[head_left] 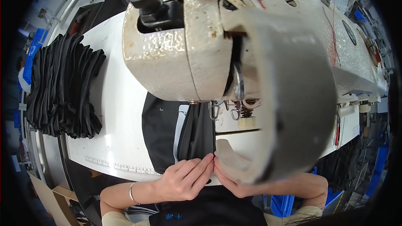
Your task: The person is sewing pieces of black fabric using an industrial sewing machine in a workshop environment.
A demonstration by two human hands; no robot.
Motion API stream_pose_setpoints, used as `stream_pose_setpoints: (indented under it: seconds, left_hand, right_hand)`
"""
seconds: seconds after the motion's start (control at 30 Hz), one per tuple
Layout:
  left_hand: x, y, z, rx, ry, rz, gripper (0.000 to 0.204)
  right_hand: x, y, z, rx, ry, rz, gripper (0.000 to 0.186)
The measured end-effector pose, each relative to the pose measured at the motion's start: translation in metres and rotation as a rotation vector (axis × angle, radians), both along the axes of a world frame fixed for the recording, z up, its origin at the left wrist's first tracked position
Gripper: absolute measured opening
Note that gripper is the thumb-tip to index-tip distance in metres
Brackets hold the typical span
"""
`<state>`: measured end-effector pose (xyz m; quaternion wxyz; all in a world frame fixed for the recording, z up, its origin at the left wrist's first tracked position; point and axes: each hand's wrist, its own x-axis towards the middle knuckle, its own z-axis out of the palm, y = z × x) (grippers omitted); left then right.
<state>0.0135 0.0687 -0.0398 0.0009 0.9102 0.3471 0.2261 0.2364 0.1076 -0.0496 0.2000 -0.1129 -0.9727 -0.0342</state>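
A black fabric piece (pixel 161 136) with a zipper (pixel 180 138) along a pale strip lies on the white sewing table, its far end beneath the head of a sewing machine (pixel 167 65). My left hand (pixel 186 178) is closed in a pinch at the near right corner of this fabric. My right hand (pixel 228 183) meets it fingertip to fingertip, pinching the same edge. Part of the right hand is hidden behind a large grey curved part (pixel 297 96) of the machine, which also covers some of the table. The needle area is mostly out of sight.
A thick stack of folded black fabric pieces (pixel 65 86) stands at the left of the white table (pixel 117 134). A printed ruler scale (pixel 121 166) runs along its near edge. Red thread (pixel 334 37) hangs over the machine body. Blue bins (pixel 280 204) and more dark fabric (pixel 341 163) sit lower right.
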Motion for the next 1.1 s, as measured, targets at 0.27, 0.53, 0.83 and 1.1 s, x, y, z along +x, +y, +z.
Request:
stream_pose_setpoints:
  seconds: [0.27, 0.53, 0.83, 1.1]
  left_hand:
    - [-0.001, 0.011, 0.006, 0.057, 0.030, -0.026, 0.030]
    - [-0.013, 0.062, -0.002, -0.047, -0.117, 0.001, 0.033]
    - [-0.042, 0.077, -0.031, -0.777, -0.506, 0.235, 0.019]
    - [-0.027, 0.062, -0.023, -0.215, -0.143, 0.083, 0.031]
  right_hand:
    - [-0.002, 0.004, 0.005, -0.016, -0.090, -0.004, 0.031]
    - [-0.011, 0.039, -0.010, -0.209, -0.063, -0.173, 0.024]
    - [-0.023, 0.070, -0.023, 0.794, -0.523, 0.217, 0.008]
    - [-0.018, 0.072, -0.050, -0.209, 0.226, -0.103, 0.007]
